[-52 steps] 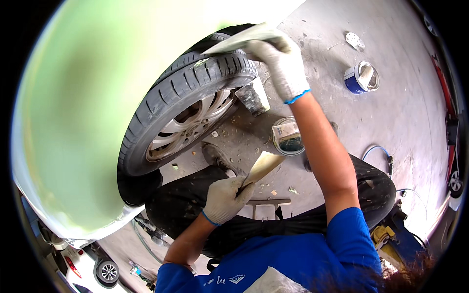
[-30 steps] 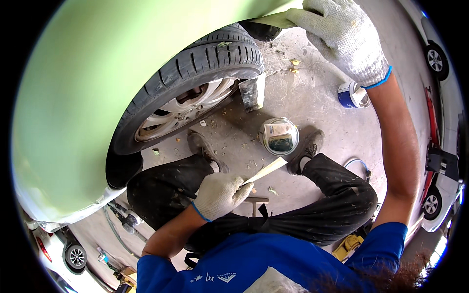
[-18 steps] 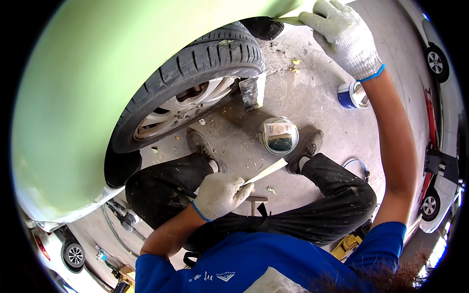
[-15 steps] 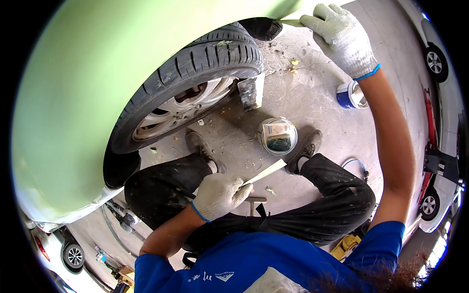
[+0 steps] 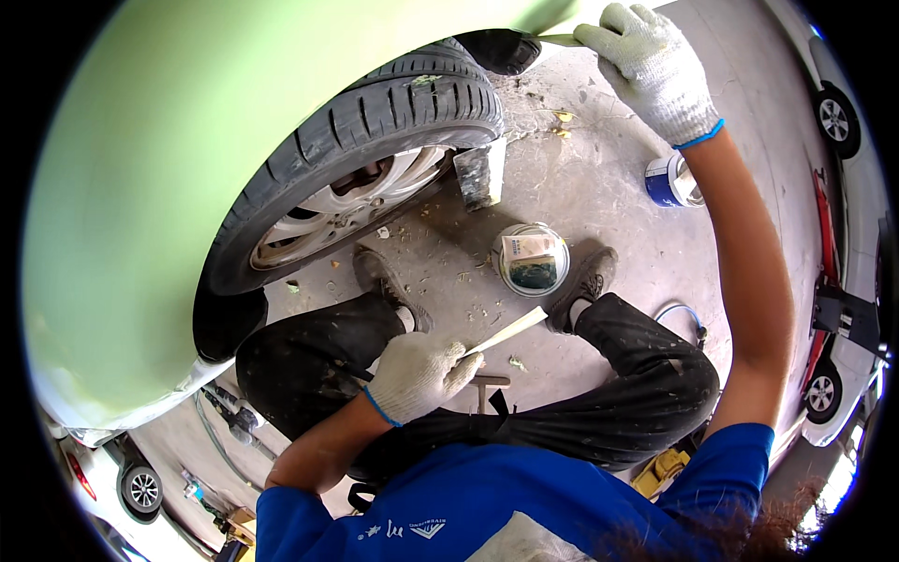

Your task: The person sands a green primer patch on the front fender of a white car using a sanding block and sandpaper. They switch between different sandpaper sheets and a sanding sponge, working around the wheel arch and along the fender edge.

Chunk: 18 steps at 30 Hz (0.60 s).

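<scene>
In white knit gloves with blue cuffs, both my hands are closed on flat, pale pieces. My left hand is low over my lap and grips a cream putty spreader, its wider end pointing up and right. Far out at the upper right, my right hand pinches a thin pale spreader, seen nearly edge-on. Its tip meets the lower edge of a pale green car body panel, close to a dark smear on the surface. Glove fingers partly cover both handles.
Below the panel is a car wheel with a black tyre. A lidded tin stands between my feet, with sandpaper-like pieces on top. A blue-and-white can is further right. A dirty plate leans by the tyre. Other cars line both sides.
Very little differs. The view has shifted slightly, and both hands keep the same hold in almost the same places.
</scene>
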### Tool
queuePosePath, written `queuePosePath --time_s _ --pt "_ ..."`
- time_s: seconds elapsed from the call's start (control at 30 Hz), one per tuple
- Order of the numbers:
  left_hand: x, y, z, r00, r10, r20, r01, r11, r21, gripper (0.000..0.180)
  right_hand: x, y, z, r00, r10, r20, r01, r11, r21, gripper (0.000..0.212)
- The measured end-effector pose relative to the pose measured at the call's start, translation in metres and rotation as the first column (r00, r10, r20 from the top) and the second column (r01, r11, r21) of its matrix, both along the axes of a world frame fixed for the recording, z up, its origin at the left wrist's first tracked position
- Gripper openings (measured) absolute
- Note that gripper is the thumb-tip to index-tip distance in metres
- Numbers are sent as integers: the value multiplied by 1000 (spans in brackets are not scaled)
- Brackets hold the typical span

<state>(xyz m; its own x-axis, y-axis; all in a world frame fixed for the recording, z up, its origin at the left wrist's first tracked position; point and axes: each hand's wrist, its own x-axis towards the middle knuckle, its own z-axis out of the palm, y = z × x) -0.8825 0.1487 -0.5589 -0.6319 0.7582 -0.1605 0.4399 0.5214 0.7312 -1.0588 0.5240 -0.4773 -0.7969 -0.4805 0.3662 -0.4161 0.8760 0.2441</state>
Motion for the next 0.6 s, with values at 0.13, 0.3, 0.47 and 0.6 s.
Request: queuePosePath --time_s 0.13,0.3,0.47,0.6 --pt "1 1 4 1000 16 8 -16 1000 20 15 -10 6 -32 997 -76 31 76 997 9 25" --pt "1 1 5 1000 4 -3 -4 1000 11 15 -21 17 -77 974 -203 102 200 979 40 20" --pt "1 2 6 1000 20 8 -21 999 31 15 -4 12 -78 975 -155 158 168 983 -68 21" --pt "4 1 7 1000 8 12 -9 1000 19 15 7 -3 -43 994 -94 49 103 957 -270 18"
